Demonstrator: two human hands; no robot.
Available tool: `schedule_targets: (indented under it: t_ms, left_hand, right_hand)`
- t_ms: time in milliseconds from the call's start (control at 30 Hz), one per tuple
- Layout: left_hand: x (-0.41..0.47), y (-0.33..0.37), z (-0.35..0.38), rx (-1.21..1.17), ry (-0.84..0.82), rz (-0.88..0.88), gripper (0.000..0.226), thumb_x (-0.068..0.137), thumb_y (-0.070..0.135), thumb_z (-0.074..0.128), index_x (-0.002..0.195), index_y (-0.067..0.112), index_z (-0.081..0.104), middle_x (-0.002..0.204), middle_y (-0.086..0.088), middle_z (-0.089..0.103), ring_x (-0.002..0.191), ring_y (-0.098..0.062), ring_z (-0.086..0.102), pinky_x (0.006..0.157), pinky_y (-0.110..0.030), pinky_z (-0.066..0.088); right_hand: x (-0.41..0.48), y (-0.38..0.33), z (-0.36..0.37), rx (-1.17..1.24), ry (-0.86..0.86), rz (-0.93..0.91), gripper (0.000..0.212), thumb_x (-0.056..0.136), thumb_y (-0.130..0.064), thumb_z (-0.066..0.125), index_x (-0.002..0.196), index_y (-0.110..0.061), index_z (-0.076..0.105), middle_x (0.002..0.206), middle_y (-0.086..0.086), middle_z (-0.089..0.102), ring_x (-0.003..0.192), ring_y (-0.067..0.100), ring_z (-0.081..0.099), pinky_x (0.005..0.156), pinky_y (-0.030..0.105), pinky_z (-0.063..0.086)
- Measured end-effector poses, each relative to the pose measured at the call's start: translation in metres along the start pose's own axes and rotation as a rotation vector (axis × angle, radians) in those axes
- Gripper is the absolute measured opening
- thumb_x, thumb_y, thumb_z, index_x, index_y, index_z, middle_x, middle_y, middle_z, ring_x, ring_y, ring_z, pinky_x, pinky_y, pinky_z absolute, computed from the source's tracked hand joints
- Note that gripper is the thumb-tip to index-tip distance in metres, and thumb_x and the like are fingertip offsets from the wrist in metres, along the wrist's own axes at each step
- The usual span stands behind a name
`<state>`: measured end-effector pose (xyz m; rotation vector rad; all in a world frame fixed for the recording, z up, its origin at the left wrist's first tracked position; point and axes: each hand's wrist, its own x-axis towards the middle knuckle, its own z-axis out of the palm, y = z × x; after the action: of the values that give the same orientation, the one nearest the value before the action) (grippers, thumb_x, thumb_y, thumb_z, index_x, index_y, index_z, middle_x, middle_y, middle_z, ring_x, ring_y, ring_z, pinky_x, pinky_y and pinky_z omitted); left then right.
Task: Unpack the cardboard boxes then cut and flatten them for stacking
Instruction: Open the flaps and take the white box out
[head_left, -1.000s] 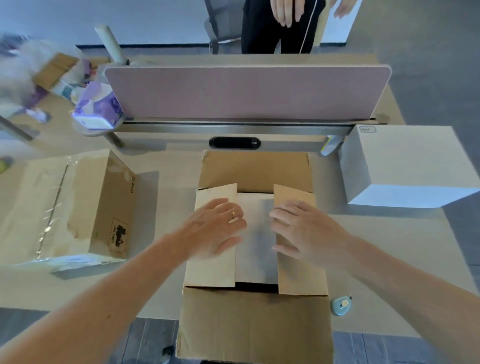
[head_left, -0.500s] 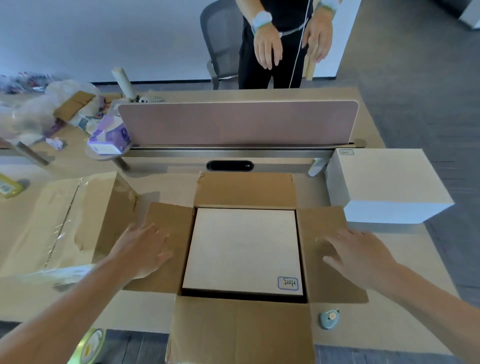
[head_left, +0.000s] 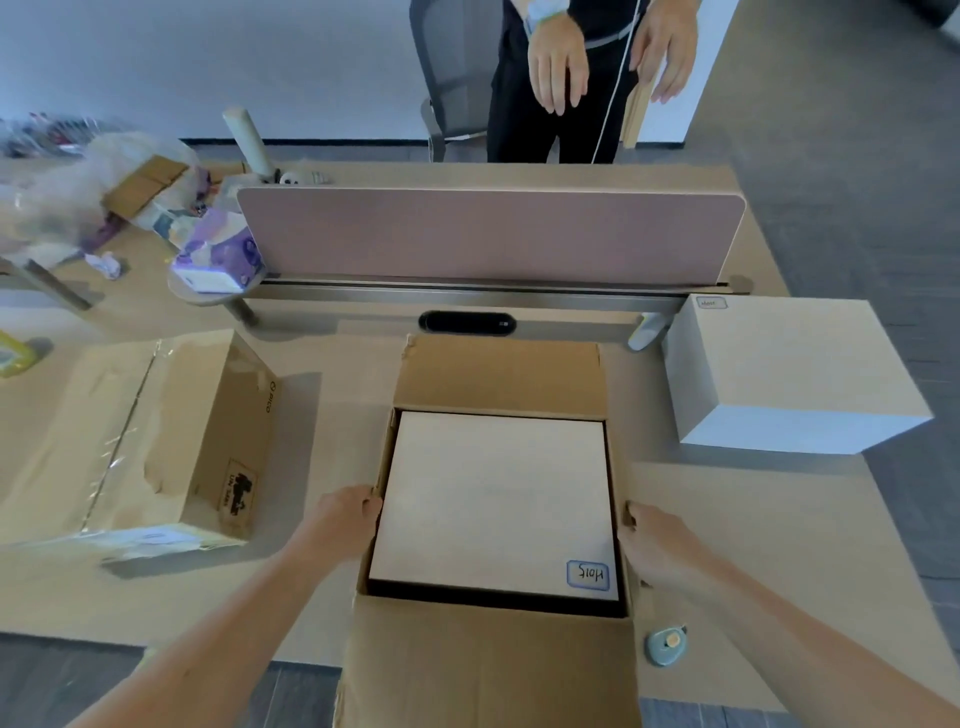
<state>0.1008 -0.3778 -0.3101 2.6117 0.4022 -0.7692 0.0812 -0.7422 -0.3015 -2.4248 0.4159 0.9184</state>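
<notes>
An open brown cardboard box (head_left: 498, 670) stands at the desk's front edge, its far and near flaps spread out. Inside lies a white inner box (head_left: 493, 499) with a small handwritten label at its near right corner. My left hand (head_left: 345, 519) is at the box's left wall, fingers curled down into the gap beside the white box. My right hand (head_left: 654, 540) does the same at the right wall. The fingertips of both hands are hidden in the gaps.
A taped cardboard box (head_left: 130, 441) lies to the left and a white box (head_left: 789, 374) stands at the right. A small blue cutter (head_left: 665, 644) sits by the front edge. Behind the pink divider (head_left: 488, 234) a person (head_left: 571, 67) stands. Bags and a tissue pack (head_left: 218, 254) clutter the far left.
My hands spread the side flaps apart and uncovered the white box, then came back in. They now hook into the gaps on either side of it.
</notes>
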Motion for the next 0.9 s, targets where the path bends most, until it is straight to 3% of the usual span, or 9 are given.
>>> schedule_targets:
  t_ms: [67, 133, 267, 367, 567, 733, 900]
  left_hand:
    - [-0.002, 0.001, -0.011, -0.042, -0.007, -0.013, 0.035, 0.109, 0.027, 0.039, 0.125, 0.006, 0.062, 0.118, -0.013, 0.068, 0.097, -0.028, 0.064, 0.079, -0.030, 0.049]
    - [-0.007, 0.004, -0.019, -0.065, 0.031, 0.049, 0.035, 0.107, 0.028, 0.044, 0.136, 0.011, 0.055, 0.131, -0.008, 0.061, 0.111, -0.025, 0.061, 0.086, -0.029, 0.046]
    - [-0.024, 0.020, -0.021, -0.034, 0.080, 0.290, 0.052, 0.106, 0.031, 0.049, 0.155, 0.020, 0.036, 0.154, 0.001, 0.043, 0.139, -0.017, 0.044, 0.112, -0.030, 0.035]
    - [-0.027, 0.034, -0.010, 0.010, -0.002, 0.323, 0.061, 0.106, 0.039, 0.047, 0.161, 0.025, 0.023, 0.164, 0.006, 0.029, 0.150, -0.014, 0.029, 0.120, -0.031, 0.026]
    - [-0.030, 0.049, 0.000, -0.125, -0.006, 0.159, 0.072, 0.103, 0.047, 0.049, 0.162, 0.026, 0.013, 0.170, -0.003, 0.007, 0.157, -0.019, 0.009, 0.122, -0.038, 0.020]
    - [-0.022, 0.050, -0.005, -0.158, -0.023, 0.141, 0.078, 0.101, 0.048, 0.055, 0.162, 0.027, 0.013, 0.169, -0.002, 0.014, 0.156, -0.018, 0.011, 0.122, -0.038, 0.021]
    - [-0.022, 0.066, -0.003, -0.152, -0.100, 0.106, 0.087, 0.097, 0.050, 0.061, 0.163, 0.030, 0.007, 0.170, -0.007, -0.001, 0.157, -0.023, 0.006, 0.122, -0.040, 0.020]
  right_hand:
    - [-0.005, -0.005, -0.009, -0.003, 0.010, 0.004, 0.015, 0.101, -0.029, 0.043, 0.096, -0.018, 0.052, 0.098, 0.002, 0.062, 0.087, 0.018, 0.060, 0.073, 0.032, 0.047]
    - [-0.013, -0.010, -0.014, 0.014, 0.041, -0.016, 0.022, 0.100, -0.038, 0.048, 0.097, -0.018, 0.053, 0.100, 0.000, 0.061, 0.090, 0.015, 0.058, 0.075, 0.029, 0.045]
    - [-0.029, -0.027, -0.010, 0.065, 0.173, -0.129, 0.045, 0.101, -0.046, 0.046, 0.138, -0.020, 0.050, 0.136, -0.003, 0.052, 0.133, 0.023, 0.046, 0.108, 0.038, 0.039]
    - [-0.035, -0.046, 0.004, 0.169, 0.085, -0.134, 0.061, 0.104, -0.044, 0.046, 0.156, -0.016, 0.031, 0.161, 0.001, 0.032, 0.148, 0.019, 0.031, 0.117, 0.033, 0.026]
    - [-0.037, -0.060, 0.017, 0.239, 0.139, -0.043, 0.071, 0.102, -0.046, 0.047, 0.159, -0.011, 0.023, 0.166, 0.003, 0.021, 0.152, 0.020, 0.021, 0.118, 0.032, 0.023]
    - [-0.035, -0.069, 0.012, 0.334, 0.121, -0.013, 0.070, 0.102, -0.044, 0.049, 0.158, -0.009, 0.025, 0.163, 0.005, 0.028, 0.149, 0.022, 0.029, 0.113, 0.031, 0.030]
    - [-0.033, -0.077, 0.007, 0.427, 0.111, 0.042, 0.064, 0.101, -0.040, 0.053, 0.153, -0.009, 0.032, 0.155, 0.006, 0.038, 0.138, 0.024, 0.043, 0.097, 0.030, 0.036]
